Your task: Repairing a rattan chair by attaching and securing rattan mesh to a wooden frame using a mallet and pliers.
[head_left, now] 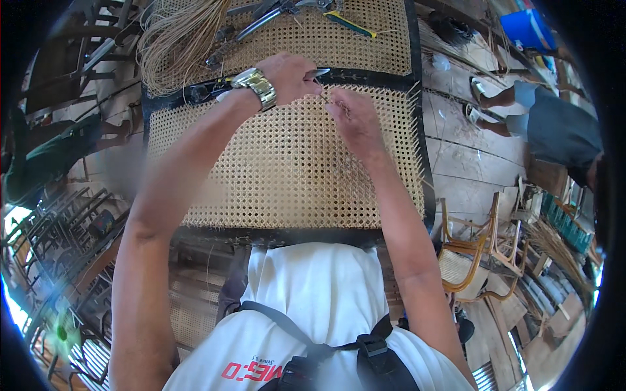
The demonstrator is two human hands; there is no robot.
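A woven cane panel [280,169] in a black frame [428,176] lies in front of me. Over its far edge, my left hand [290,77], with a metal-band watch [261,88] at the wrist, is closed; a short pointed metal blade [317,73] sticks out of it, its handle hidden in the fist. Close beside it on the right, my right hand [357,120] pinches what looks like a thin cane strand [324,98] running between the fingertips of both hands. Loose cane ends stand up along the panel's right edge.
Beyond the frame's crossbar a second cane panel [365,55] carries a bundle of cane strands [173,42], metal tools [264,23] and a green-and-yellow handled tool [352,25]. Chair frames [482,254] stand at right. Other people [561,127] are at both sides.
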